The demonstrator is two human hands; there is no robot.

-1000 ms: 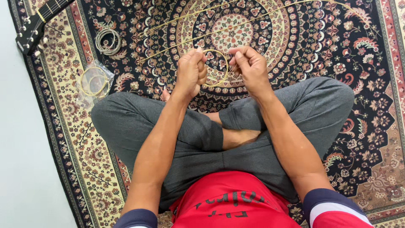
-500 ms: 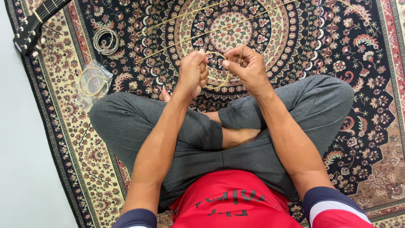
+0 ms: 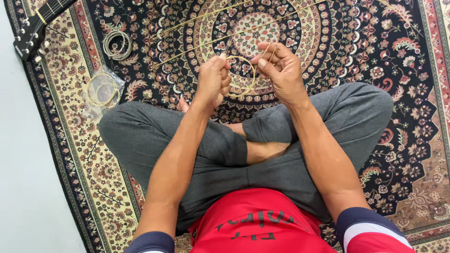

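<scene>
Item: gold string (image 3: pixel 241 77), coiled in a loop between both hands, held above the crossed legs (image 3: pixel 243 140) and over the rug (image 3: pixel 412 140). The loop is standing roughly face-on to the camera, its free ends running up and away from the person toward the rug's medallion. Left hand (image 3: pixel 213 82) is closing into a loose fist, thumb and forefinger pinching the loop's left side. Right hand (image 3: pixel 281 72) is curling its fingers inward, thumb pressing the string's strands against the fingertips at the loop's upper right. Two long straight strings (image 3: pixel 197 49) are lying on the rug beyond the hands, long axis running from lower left to upper right, nearly parallel and just apart. A grey coil (image 3: pixel 117 44) is lying on the rug at upper left; a clear bag (image 3: pixel 101 89) with a yellowish coil inside is lying below it, near the left knee. A guitar headstock (image 3: pixel 30 37) is poking in at the top left corner, across the rug's border. The rug's left edge is meeting a pale floor (image 3: pixel 28 164). Open rug is lying ahead of the hands and to the right of the right knee; the knees are bounding the space on both sides.
</scene>
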